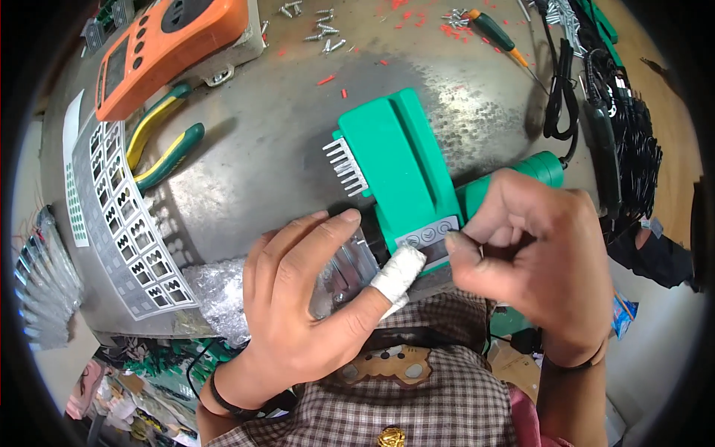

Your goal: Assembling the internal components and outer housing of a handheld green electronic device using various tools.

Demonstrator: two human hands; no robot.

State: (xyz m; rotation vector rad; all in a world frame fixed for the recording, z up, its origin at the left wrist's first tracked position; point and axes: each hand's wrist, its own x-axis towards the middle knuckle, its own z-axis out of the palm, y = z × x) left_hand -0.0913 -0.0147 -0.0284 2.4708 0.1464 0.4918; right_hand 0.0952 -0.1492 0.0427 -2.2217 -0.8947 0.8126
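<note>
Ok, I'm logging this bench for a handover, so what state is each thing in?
green tool: lying flat on the metal table, held at its near end
left hand: pressed on the tool, thumb bandaged
right hand: pinching at the grey button panel
pliers: lying with handles apart
orange meter: face up, untouched
screwdriver: lying loose
screws: scattered

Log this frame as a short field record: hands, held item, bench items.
left hand: flat on the metal end of the green tool, thumb wrapped in white bandage
right hand: fingers pinched at the tool's grey button panel
surface: metal bench
bench items: orange meter, green-handled pliers, loose screws, screwdriver, black cables, sticker sheet
</note>
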